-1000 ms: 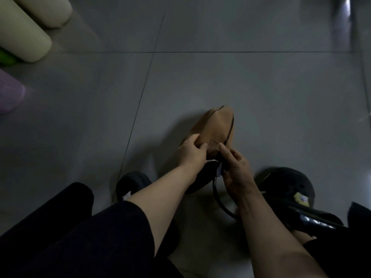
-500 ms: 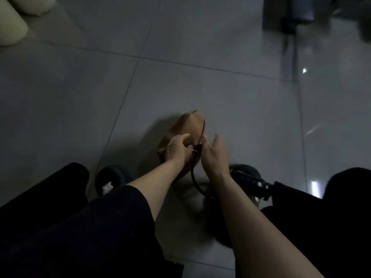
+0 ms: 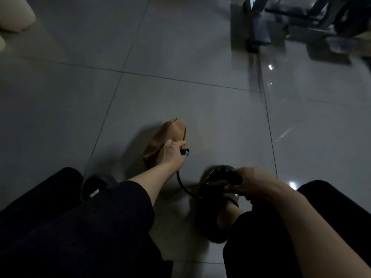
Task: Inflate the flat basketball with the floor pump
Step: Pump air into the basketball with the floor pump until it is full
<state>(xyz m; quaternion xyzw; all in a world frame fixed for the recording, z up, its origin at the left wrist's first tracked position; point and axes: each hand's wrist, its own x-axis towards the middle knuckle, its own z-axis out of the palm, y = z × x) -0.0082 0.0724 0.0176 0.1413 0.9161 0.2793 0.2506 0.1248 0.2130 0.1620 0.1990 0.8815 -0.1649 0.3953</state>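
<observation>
Flat basketball (image 3: 166, 141) on floor, just beyond pump handle (image 3: 222, 176). Left hand (image 3: 171, 153) pinches hose nozzle (image 3: 184, 152) at ball; right hand (image 3: 252, 182) grips handle. Pumping step; next needs steady strokes, nozzle kept seated.

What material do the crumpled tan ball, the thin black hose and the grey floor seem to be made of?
Crumpled tan ball: probably matte rubber or synthetic leather; it folds limply, with dark seam lines.
Thin black hose: likely flexible rubber or plastic; it bends in a smooth curve.
Grey floor: glossy tile, probably ceramic; grout lines and light reflections show.
</observation>
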